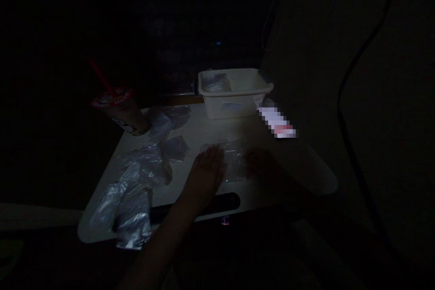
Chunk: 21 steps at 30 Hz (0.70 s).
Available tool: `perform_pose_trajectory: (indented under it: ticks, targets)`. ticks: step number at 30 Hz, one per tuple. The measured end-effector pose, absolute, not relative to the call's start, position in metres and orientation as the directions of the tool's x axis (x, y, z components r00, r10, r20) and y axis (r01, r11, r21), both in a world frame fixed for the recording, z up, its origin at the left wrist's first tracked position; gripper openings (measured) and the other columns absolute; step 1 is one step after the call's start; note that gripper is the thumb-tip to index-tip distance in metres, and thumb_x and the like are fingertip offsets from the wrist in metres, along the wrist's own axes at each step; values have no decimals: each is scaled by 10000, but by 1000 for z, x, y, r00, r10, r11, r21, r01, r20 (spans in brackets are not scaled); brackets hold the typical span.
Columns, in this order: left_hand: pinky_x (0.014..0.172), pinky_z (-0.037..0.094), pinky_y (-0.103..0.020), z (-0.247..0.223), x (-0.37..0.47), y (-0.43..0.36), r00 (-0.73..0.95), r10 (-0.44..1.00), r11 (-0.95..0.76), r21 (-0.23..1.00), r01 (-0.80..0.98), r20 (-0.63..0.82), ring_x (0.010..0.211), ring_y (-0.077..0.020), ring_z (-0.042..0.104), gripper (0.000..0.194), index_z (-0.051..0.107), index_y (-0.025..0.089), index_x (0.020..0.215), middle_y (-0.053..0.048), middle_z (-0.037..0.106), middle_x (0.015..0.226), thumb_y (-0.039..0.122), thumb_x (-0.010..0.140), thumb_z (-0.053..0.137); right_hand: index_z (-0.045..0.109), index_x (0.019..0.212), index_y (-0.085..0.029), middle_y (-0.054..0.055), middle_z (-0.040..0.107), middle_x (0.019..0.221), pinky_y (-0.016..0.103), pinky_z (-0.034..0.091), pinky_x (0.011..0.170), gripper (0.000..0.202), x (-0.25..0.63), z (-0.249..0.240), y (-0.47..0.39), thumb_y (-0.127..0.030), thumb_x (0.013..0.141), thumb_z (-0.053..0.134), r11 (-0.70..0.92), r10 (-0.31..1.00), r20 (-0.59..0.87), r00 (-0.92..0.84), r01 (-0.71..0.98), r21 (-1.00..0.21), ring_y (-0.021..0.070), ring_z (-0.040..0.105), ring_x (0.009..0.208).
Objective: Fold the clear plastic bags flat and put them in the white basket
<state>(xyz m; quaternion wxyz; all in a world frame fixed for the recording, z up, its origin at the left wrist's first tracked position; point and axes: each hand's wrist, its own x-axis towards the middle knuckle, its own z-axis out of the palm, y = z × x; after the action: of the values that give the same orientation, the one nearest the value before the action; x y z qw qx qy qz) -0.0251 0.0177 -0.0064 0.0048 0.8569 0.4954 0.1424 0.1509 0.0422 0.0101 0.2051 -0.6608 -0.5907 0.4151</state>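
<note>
Resting on the near side of the surface (195,127), a clear plastic piece (234,159) is lying between the two hands; the left hand (206,165) is covering its left side and the right hand (260,162) is reaching its right — probably steadying it from both ends. Darkness and blur are hiding the fingertips, so whether either hand is pinching or merely pressing, I cannot tell. Loose plastic bags (146,165) are crowding the left side, perhaps keeping the middle usable, while a pale bin (231,105) is standing behind, holding more plastic (216,83). A cup with a red straw (127,115) is standing beside the bags — possibly hindering leftward reaches — and a bright, pixelated object (277,121) is lying near the bin's right side.
</note>
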Motion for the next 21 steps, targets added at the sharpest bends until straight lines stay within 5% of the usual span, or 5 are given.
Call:
perform_pose_trajectory:
  ticks: [6, 8, 11, 15, 21]
  targets:
    - [957, 198, -415, -21, -23, 18, 467, 872, -476, 31, 879, 149, 1191, -245, 220, 455, 308, 43, 1201, -176, 300, 1277, 297, 825, 276, 544, 858, -152, 59, 628, 772, 258, 470, 591, 192, 169, 14, 34, -221, 728, 421, -114, 991, -134, 29, 714, -691, 156, 591, 687]
    - [959, 191, -416, -20, -23, 17, 456, 879, -463, 20, 886, 141, 1193, -251, 209, 481, 292, 31, 1208, -183, 287, 1281, 320, 824, 270, 537, 937, -148, 87, 612, 894, 312, 460, 688, 257, 166, 16, 29, -222, 752, 374, 8, 998, 58, 32, 808, -589, 184, 575, 797]
    - [956, 183, -428, -17, -22, 16, 443, 887, -448, 12, 894, 133, 1195, -259, 197, 509, 283, 12, 1208, -199, 280, 1279, 339, 819, 264, 489, 1054, -105, 120, 528, 1084, 340, 389, 847, 344, 144, 11, 23, -183, 772, 308, 322, 937, 274, -216, 841, -436, 194, 484, 993]
    - [949, 169, -453, -16, -22, 16, 421, 900, -424, 3, 906, 111, 1197, -264, 191, 491, 287, 12, 1206, -205, 278, 1278, 291, 802, 279, 395, 1158, -46, 148, 372, 1239, 347, 267, 955, 424, 110, -7, 24, -241, 795, 297, 527, 845, 275, -459, 804, -276, 204, 276, 1170]
    - [925, 163, -491, -17, -23, 17, 343, 934, -342, -28, 939, 103, 1195, -296, 181, 598, 263, -4, 1214, -230, 250, 1281, 407, 779, 284, 349, 1195, -46, 162, 327, 1265, 442, 164, 961, 530, 118, -27, 31, -394, 801, 276, 503, 855, 224, -467, 853, -140, 244, 236, 1183]
